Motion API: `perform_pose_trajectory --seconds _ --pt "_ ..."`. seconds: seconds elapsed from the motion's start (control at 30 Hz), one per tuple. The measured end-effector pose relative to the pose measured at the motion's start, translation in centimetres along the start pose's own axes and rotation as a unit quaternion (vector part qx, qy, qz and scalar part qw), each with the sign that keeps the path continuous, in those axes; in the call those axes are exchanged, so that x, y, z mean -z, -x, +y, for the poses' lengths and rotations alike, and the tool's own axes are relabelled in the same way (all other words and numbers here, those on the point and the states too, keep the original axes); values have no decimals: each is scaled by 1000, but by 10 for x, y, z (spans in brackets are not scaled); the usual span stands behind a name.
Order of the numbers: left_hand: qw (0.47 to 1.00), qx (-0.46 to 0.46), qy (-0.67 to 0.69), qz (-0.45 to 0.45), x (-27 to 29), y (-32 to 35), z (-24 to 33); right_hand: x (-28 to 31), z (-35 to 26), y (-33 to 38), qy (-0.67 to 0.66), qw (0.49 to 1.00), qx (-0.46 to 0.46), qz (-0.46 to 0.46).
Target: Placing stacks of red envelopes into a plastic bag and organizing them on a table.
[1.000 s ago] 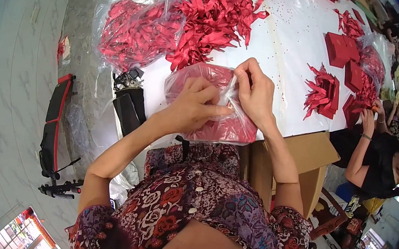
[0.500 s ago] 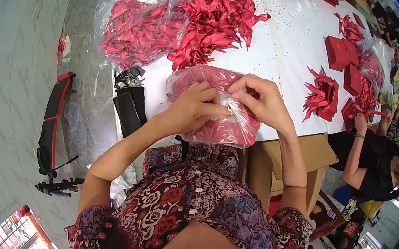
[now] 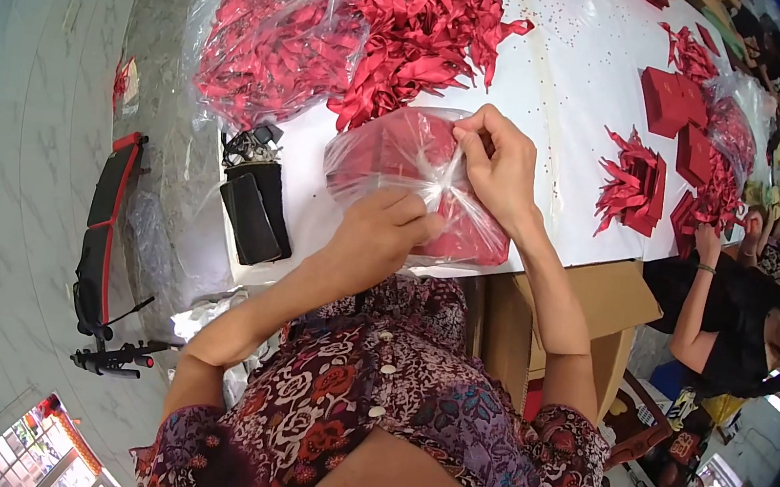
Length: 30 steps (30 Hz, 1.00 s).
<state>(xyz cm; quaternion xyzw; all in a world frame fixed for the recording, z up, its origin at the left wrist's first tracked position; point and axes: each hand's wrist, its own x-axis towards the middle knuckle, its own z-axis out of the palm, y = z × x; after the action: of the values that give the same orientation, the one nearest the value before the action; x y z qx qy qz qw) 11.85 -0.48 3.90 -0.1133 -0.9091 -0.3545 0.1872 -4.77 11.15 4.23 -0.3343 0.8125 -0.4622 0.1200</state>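
A clear plastic bag (image 3: 386, 159) with red contents lies at the near edge of the white table, its film gathered into a twisted knot in the middle. My left hand (image 3: 383, 233) is closed in a pinch on the film on the near side of the knot. On the far right side, my right hand (image 3: 502, 165) pinches another strand of the film and pulls it taut. Creases fan out from the knot across the red contents, which look like flat boxes; the film blurs their shape.
Beyond the bag lie a heap of red ribbons (image 3: 428, 32) and a clear bag of ribbons (image 3: 272, 56). A black pouch (image 3: 258, 216) rests at the left. Red boxes (image 3: 670, 103) stand at the right, near a co-worker (image 3: 725, 317). An open cardboard box (image 3: 589, 299) is below the table edge.
My right hand has moved up and away from the bag's middle, my left hand nearer to me. Between them the loose film has drawn into a tight knot.
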Motion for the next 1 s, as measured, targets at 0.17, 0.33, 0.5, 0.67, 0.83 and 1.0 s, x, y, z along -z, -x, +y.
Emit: perform_pose_trajectory --seconds 0.17,0.33,0.5,0.67,0.83,1.0 --pt "994 79 38 60 1 12 6 22 -3 7 -269 957 -81 -77" --pt "992 99 69 48 -1 18 3 42 -15 9 -166 954 -50 -245" --pt "992 94 62 50 -3 18 2 47 -28 16 31 969 104 -220" --pt "992 92 70 59 -2 19 0 37 -19 11 114 971 168 -124" --pt "998 26 21 52 4 9 6 11 -10 5 49 990 126 -28" --pt "997 41 2 65 -2 21 15 6 0 2 62 995 68 -43"
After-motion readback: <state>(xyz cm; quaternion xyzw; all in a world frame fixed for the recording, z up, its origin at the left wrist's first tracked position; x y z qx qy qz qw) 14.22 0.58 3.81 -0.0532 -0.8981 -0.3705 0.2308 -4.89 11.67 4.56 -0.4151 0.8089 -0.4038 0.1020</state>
